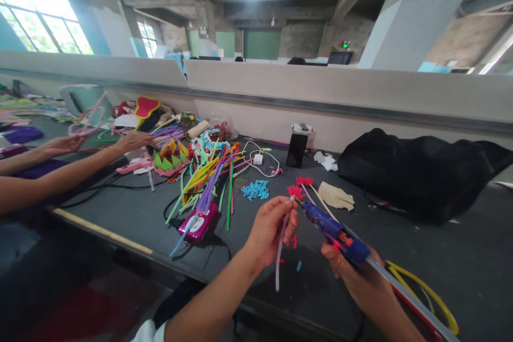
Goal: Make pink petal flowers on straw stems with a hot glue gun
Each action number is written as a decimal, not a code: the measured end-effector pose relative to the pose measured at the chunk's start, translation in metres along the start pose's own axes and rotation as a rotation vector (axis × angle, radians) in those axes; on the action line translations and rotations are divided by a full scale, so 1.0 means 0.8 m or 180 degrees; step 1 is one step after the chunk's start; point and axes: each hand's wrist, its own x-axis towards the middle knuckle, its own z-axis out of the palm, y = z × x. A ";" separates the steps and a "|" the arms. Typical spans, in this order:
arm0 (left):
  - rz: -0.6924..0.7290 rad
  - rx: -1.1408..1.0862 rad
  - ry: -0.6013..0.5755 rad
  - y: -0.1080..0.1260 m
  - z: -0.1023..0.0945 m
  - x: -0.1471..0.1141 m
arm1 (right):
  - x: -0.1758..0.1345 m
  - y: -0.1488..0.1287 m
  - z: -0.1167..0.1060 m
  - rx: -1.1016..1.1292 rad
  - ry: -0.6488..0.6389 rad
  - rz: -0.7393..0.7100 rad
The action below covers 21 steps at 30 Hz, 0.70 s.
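Observation:
Between the thumb and fingers of my left hand (274,230) is a pipe-cleaner flower (295,192), with a red head on top and a pale lilac stem hanging below the hand. My right hand (356,272) is wrapped round a blue glue gun (332,227) with a red light lit and a clear glue stick out of its back. The gun's nozzle points at the base of the red head, close to or touching it. Behind lies another red flower (304,180) with a pale stem. Red bits (295,241) lie beneath the left hand.
Blue cut pieces (255,189), bundled colourful pipe cleaners (208,176) and a purple device (199,224) are left of my hands. A phone (296,150) leans upright at the back, with a black bag (420,171) to the right. A co-worker's arms (92,163) reach in from the left.

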 end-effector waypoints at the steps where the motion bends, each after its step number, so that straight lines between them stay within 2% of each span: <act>1: -0.0005 -0.0007 -0.0007 0.000 0.000 0.000 | 0.000 -0.001 -0.001 -0.0030 -0.0016 -0.0013; 7: -0.0026 0.0006 -0.0004 0.001 0.001 -0.001 | 0.001 -0.001 -0.001 -0.0085 0.0020 -0.0122; 15: -0.0173 -0.0021 0.0044 0.001 -0.002 -0.001 | -0.004 -0.018 -0.001 -0.0196 0.0041 0.0032; 21: -0.0220 -0.0031 0.0021 0.003 -0.001 -0.002 | -0.003 -0.014 -0.003 -0.0246 0.0044 0.0012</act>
